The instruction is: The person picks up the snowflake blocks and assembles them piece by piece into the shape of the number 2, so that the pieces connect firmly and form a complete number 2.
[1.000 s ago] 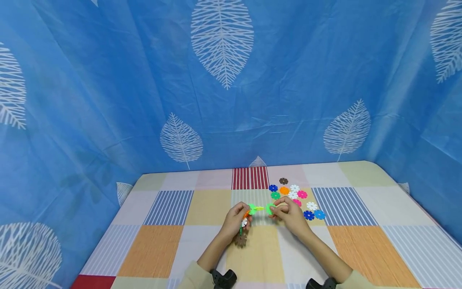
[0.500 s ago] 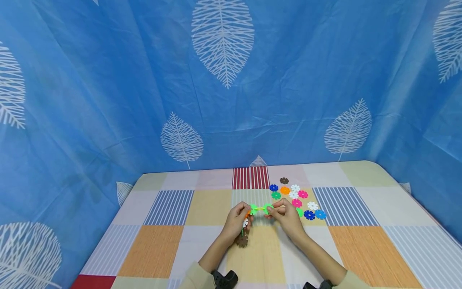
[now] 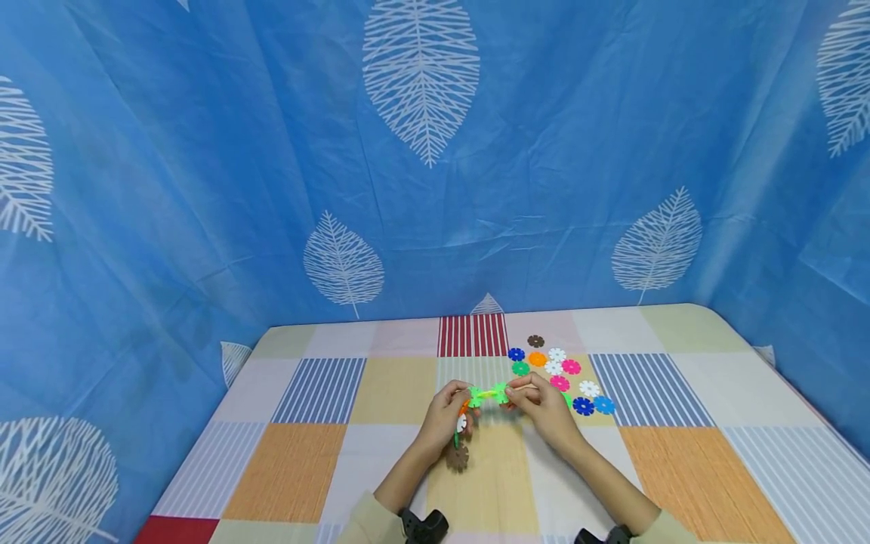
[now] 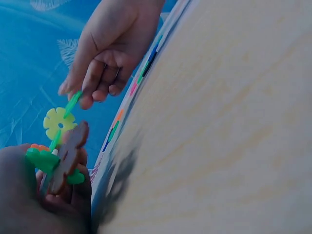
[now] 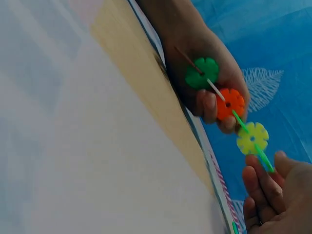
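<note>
My left hand (image 3: 442, 419) grips a chain of flower-shaped plastic discs slotted edge to edge. From its lower end, a brown disc (image 3: 458, 457), a dark green disc (image 5: 202, 73), a white disc (image 3: 461, 423), an orange disc (image 5: 231, 104) and a light green disc (image 3: 475, 397) follow one another up to a yellow disc (image 5: 252, 138). Between thumb and fingers, my right hand (image 3: 547, 414) pinches another light green disc (image 3: 500, 393), whose edge meets the yellow one. The chain hangs above the table, brown disc lowest. Fingers partly cover the pinched discs.
Loose flower discs lie beyond and right of my right hand, among them an orange disc (image 3: 538, 359), a pink disc (image 3: 572, 366) and a dark blue disc (image 3: 583, 406). A patchwork cloth (image 3: 401, 389) covers the table. Blue leaf-patterned curtain (image 3: 516, 189) stands behind.
My right hand has moved left, bringing its light green disc from a gap away up against the yellow disc. My left hand stays almost where it was, still holding the chain.
</note>
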The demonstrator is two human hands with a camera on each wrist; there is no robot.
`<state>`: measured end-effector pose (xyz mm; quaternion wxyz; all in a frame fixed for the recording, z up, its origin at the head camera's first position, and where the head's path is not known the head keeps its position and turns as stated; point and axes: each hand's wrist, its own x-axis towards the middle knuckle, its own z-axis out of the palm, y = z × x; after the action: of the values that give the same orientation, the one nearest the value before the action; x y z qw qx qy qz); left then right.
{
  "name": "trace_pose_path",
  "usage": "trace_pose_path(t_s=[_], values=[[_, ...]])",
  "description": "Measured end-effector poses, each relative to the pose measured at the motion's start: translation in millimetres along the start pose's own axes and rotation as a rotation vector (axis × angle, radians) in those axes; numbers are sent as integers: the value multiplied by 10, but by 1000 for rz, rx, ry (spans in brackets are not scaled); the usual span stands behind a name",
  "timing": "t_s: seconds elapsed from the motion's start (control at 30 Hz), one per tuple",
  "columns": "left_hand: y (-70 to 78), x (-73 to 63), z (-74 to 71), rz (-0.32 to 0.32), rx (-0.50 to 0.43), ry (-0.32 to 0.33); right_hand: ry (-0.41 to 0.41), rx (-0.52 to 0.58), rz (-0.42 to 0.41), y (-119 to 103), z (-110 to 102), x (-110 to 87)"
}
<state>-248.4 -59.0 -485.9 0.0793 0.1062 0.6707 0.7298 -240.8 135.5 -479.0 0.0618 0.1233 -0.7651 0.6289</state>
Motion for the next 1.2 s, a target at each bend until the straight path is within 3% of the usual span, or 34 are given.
trace_pose_path(t_s=[0.23, 0.5, 0.73, 0.87, 0.97, 1.1, 1.2], values=[[-3, 22, -20, -28, -76, 89, -9, -230, -117, 97, -314, -29], [19, 43, -39, -31, -119, 66, -32, -477, -238, 200, -682, -112], [-4, 24, -23, -38, -120, 86, -73, -607, -309, 260, -789, -181], [-11, 21, -13, -41, -124, 83, -60, -583, -245, 227, -758, -169], [17, 10, -10, -46, -128, 73, -44, -452, -209, 190, -677, -147], [138, -60, 14, -35, -112, 48, 23, -247, -240, 160, -487, -90], [223, -112, 34, -22, -96, 36, 60, -192, -282, 134, -331, -41]])
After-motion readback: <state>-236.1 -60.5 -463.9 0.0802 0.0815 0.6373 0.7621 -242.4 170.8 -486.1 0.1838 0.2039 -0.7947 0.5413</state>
